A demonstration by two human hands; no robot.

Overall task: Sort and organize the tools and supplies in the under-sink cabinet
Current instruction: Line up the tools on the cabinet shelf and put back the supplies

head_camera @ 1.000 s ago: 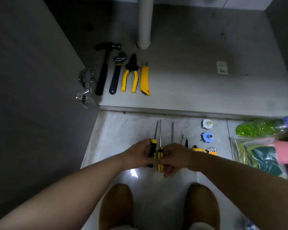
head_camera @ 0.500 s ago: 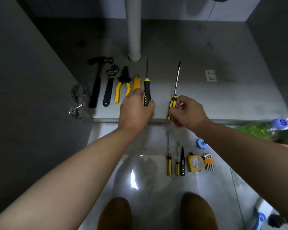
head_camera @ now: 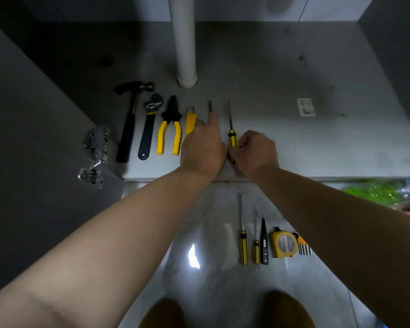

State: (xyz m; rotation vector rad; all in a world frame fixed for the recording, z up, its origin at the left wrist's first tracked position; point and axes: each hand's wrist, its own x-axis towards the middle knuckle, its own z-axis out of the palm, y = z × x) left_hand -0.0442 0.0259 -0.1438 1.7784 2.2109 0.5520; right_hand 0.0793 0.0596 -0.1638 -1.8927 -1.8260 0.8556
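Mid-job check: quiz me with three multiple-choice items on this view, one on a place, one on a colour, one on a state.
1. Where is the tape measure?
A) inside the cabinet
B) on the floor tiles
C) in a hand

2. What colour are the handles of the pliers?
A) yellow
B) red
C) blue

3. What is the right hand doing?
A) lying flat
B) hanging idle
C) gripping the yellow-black screwdriver

Key:
1 B, it lies on the tiles between the tester pen and the hex keys.
2 A, both handles show yellow.
3 C, its fingers curl round the handle.
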